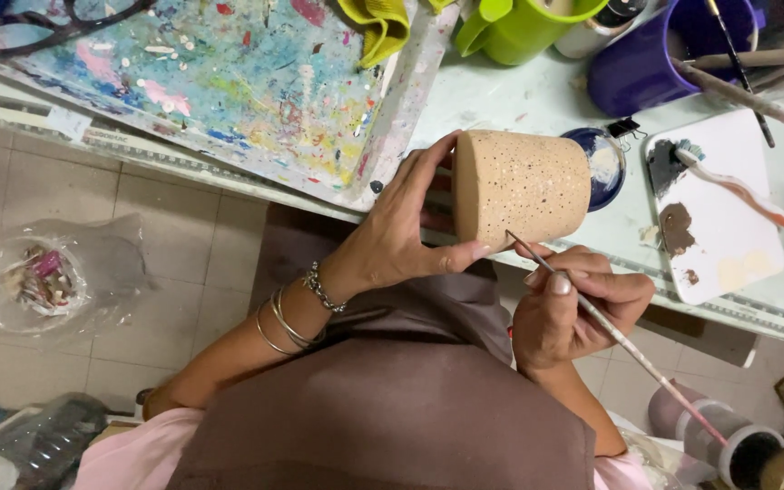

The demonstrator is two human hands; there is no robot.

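The purple mug (655,54) and green cup (524,27) run off the top edge. The pot's (521,186) mouth faces away, unseen, and hides part of the blue dish (608,168). The brush's (619,336) tip, perhaps touching the pot, is too fine to tell.

Pot (521,186): matt, rough speckled clay. Brush (623,340): thin wood handle. Bracelets (292,318): shiny metal. Palette (728,218): smooth, white.

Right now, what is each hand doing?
Left hand: closed on the speckled tan pot.
Right hand: closed on a thin paintbrush.
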